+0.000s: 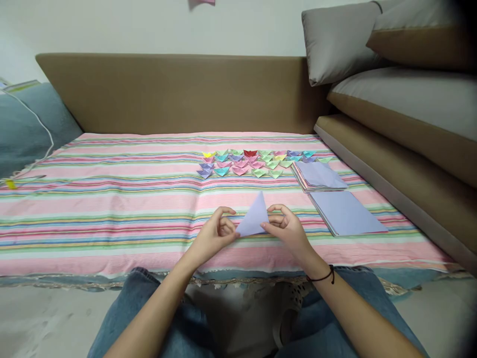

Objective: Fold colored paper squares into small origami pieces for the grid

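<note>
A lavender sheet of origami paper (254, 217), folded into a triangle with its point away from me, is held just above the striped cloth. My left hand (218, 229) pinches its lower left corner between thumb and forefinger. At its right side, my right hand (286, 228) grips the edge, thumb on the near face and fingers curled behind. Beyond the hands lie several small folded paper boats (240, 170) in rows, in pink, green, blue, purple, yellow and red. To the right are a stack of square lavender paper (348, 213) and a second paper pile (320, 175).
A pink striped cloth (93, 204) covers the seat, with a brown backrest (179, 94) behind. Large grey and brown cushions (410, 99) are piled at the right. A blue cushion (33, 119) with a white cable (40, 124) sits at the far left.
</note>
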A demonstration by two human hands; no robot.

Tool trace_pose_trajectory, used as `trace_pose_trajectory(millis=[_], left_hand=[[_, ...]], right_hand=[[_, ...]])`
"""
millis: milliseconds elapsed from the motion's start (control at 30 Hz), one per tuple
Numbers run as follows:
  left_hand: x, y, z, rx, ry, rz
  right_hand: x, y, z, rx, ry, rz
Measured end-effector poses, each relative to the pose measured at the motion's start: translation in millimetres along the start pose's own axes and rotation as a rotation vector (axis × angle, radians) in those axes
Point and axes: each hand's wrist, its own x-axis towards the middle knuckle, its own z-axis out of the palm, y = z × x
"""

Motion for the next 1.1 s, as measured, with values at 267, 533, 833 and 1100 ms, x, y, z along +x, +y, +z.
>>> trace_pose_trajectory(millis=[267,533,833,1100], left_hand=[[-2.6,2.7,7.1,0.176,-0.028,0.125],[-5.8,13.3,10.1,0.237,-0.07,0.152],[-6.0,10.0,17.3,0.232,0.035,0.167],[-4.1,5.5,19.3,0.206,0.111,0.178]], right_hand=[[-4.3,3.9,2.8,-0.224,-0.119,-0.184],[-7.7,0.2,4.3,-0.166,-0.21,-0.198],[-7.1,2.2,8.9,-0.107,-0.17,-0.184],[-9.5,2.5,11.0,-0.139,-0.151,-0.16]])
